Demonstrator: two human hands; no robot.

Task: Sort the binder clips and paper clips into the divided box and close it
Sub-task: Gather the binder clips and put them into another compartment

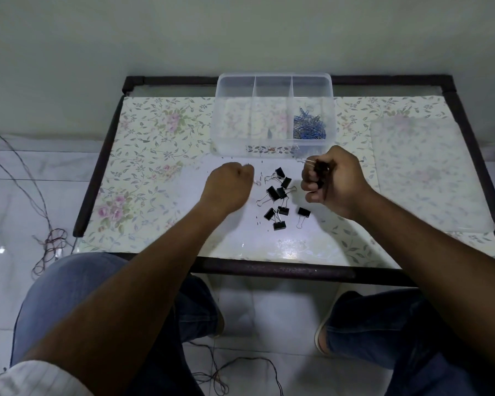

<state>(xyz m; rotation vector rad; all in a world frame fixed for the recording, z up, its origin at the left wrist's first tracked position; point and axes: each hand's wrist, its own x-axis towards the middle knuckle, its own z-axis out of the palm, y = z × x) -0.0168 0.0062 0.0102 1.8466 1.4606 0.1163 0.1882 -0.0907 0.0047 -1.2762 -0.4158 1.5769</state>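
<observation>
Counting: eight loose black binder clips (277, 200) on table (143, 155) | three-compartment box (273, 114), blue paper clips (309, 125) rightmost | right hand (330, 178) fisted on binder clips | left hand (230, 181) closed, contents unclear

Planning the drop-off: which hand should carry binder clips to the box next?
Right, probably. The right hand is already closed on black binder clips and sits just below the box. The left hand looks fisted beside the loose clips.
</observation>
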